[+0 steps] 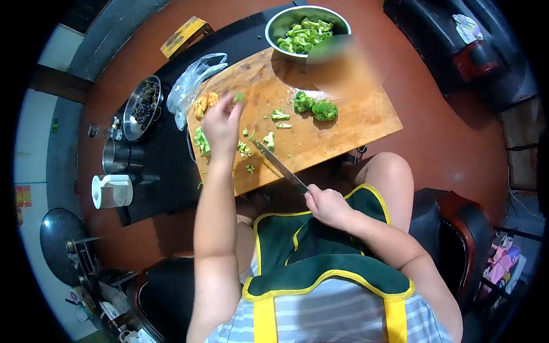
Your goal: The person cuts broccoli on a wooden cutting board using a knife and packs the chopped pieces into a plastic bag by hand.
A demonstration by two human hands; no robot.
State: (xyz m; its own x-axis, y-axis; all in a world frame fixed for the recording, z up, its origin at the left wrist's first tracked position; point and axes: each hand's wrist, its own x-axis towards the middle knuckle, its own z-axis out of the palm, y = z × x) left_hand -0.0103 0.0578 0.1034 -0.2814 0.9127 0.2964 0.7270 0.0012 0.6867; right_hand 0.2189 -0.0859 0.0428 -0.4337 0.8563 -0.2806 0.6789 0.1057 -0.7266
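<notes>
Two broccoli pieces sit toward the board's right edge. Your right hand grasps the knife, crossing the near edge; keep its tip low, clear of your left hand. Green floret by those blurred fingertips: pinched or released, can't tell. Blurred patch hides the far-right corner.

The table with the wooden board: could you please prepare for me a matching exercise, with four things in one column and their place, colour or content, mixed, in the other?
1. knife
2. bowl
3. box
4. jug

A. yellow
B. white
C. in the right hand
D. contains broccoli

Pairs: 1-C, 2-D, 3-A, 4-B
</notes>
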